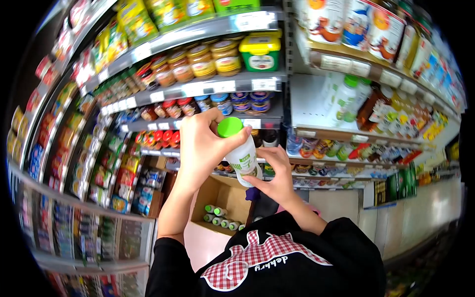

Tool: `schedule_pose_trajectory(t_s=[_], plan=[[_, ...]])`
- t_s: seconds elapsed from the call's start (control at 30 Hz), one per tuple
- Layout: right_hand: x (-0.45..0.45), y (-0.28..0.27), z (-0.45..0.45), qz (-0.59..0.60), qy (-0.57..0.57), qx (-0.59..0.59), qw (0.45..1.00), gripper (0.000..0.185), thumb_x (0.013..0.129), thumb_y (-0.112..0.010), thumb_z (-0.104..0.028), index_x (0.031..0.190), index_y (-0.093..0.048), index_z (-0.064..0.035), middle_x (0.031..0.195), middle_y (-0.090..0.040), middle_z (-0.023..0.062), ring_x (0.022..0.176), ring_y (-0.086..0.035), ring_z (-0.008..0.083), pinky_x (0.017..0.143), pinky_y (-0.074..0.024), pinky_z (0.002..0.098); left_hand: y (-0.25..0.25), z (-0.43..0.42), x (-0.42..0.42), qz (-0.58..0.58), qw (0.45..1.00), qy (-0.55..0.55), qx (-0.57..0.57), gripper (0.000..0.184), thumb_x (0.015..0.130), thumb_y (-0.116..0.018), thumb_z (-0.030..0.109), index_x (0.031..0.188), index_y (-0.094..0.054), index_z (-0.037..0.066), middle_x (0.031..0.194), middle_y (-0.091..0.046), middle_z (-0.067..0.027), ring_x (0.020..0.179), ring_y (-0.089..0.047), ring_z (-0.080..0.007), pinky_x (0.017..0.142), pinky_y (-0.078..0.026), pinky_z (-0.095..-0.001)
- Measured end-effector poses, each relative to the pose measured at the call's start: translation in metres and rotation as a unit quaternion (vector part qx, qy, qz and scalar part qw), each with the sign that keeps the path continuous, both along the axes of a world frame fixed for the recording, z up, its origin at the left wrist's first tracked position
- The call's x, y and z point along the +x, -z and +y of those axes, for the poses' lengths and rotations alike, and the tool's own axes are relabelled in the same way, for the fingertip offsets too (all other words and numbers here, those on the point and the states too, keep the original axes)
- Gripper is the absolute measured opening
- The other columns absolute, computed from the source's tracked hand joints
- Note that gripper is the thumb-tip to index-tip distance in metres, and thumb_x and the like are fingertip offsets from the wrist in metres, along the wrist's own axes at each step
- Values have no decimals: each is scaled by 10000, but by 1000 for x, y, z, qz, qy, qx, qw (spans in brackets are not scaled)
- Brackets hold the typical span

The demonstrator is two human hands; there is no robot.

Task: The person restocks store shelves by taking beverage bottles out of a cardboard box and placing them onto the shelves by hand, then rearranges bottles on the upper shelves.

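A white bottle (242, 159) with a green cap and green print is held tilted in front of my chest, between both hands. My left hand (205, 141) grips it near the cap, thumb along the neck, some fingers hidden behind. Lower down, my right hand (274, 173) pinches the bottle's side near its base with thumb and fingers. Below, an open cardboard box (200, 198) holds several similar green-capped bottles (221, 218). More such bottles (345, 99) stand on the shelf at the right.
Shelves with jars (201, 62) and a green tub with a yellow lid (260, 52) rise ahead. The right-hand shelf (307, 106) also carries brown bottles and bags above. Packed shelves curve along the left; floor tiles (336, 205) show at lower right.
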State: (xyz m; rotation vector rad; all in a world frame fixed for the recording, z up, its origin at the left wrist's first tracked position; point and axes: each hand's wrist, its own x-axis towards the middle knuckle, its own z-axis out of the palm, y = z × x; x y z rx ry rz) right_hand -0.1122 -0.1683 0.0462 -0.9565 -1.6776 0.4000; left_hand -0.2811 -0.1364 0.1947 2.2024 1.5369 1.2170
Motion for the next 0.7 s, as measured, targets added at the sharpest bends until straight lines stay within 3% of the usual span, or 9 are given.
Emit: schedule_pose_trajectory(t_s=[0.07, 0.1, 0.13, 0.27, 0.3, 0.4, 0.53, 0.63, 0.7], plan=[[-4, -1, -7, -8, 112, 31, 993, 638, 679, -890, -340, 1204, -667, -54, 1089, -668, 92, 1053, -579, 294, 1059, -337, 524, -4, 7, 19, -9, 1000, -2, 7, 479, 689, -863, 316, 598, -535, -21, 481, -504, -99, 439, -440, -114, 448, -386, -305], [-6, -3, -10, -5, 157, 37, 987, 660, 684, -883, -361, 1233, -659, -73, 1074, -670, 73, 1055, -577, 283, 1066, -319, 545, -5, 7, 30, -17, 1000, 19, 12, 427, 737, -858, 250, 617, -545, -13, 504, -507, -18, 489, -433, -38, 450, -323, -239], [-6, -5, -11, -2, 201, 44, 979, 682, 688, -876, -382, 1262, -651, -93, 1060, -672, 55, 1058, -576, 272, 1073, -301, 567, -4, 11, 36, -1, 1000, 17, 13, 434, 746, -856, 254, 609, -542, -13, 500, -501, -18, 483, -422, -37, 447, -321, -236], [15, -11, -12, -12, 288, 77, 954, 633, 666, -891, -359, 1186, -656, -84, 987, -668, 54, 979, -582, 258, 1036, -323, 547, -8, 15, 69, -3, 998, 46, 43, 448, 753, -857, 257, 606, -541, -24, 493, -486, -21, 479, -394, -43, 441, -303, -244], [21, -11, -10, -18, 303, 97, 948, 603, 622, -914, -309, 1108, -653, -65, 968, -634, 81, 937, -564, 299, 973, -357, 507, -9, 18, 77, -9, 998, 50, 38, 450, 753, -857, 258, 606, -540, -27, 491, -481, -20, 479, -387, -45, 441, -299, -247], [41, -10, -11, -5, 332, 92, 939, 584, 603, -918, -284, 1078, -661, -61, 966, -636, 80, 924, -567, 293, 941, -365, 478, -11, 21, 103, -6, 997, 67, 27, 470, 705, -865, 327, 629, -581, -41, 497, -532, -134, 429, -495, -180, 473, -434, -335], [73, -6, -11, 12, 363, 101, 926, 561, 588, -919, -250, 1050, -664, -61, 899, -640, 64, 848, -578, 271, 871, -389, 451, -8, 24, 141, -7, 991, 126, 32, 431, 736, -867, 300, 662, -609, -36, 484, -518, -88, 426, -477, -135, 438, -385, -283], [99, -3, -11, 32, 388, 108, 915, 539, 581, -915, -225, 1026, -660, -60, 884, -644, 72, 813, -580, 279, 786, -424, 419, -3, 26, 163, -19, 980, 198, -12, 366, 825, -806, 290, 748, -649, -32, 542, -512, 2, 487, -438, -45, 444, -317, -230], [113, -1, -12, 51, 398, 95, 911, 525, 579, -914, -219, 1000, -655, -43, 908, -647, 96, 832, -584, 298, 774, -440, 412, 8, 34, 171, -119, 951, 279, -55, 301, 864, -767, 252, 839, -672, -32, 552, -532, -10, 486, -473, -64, 459, -367, -240]])
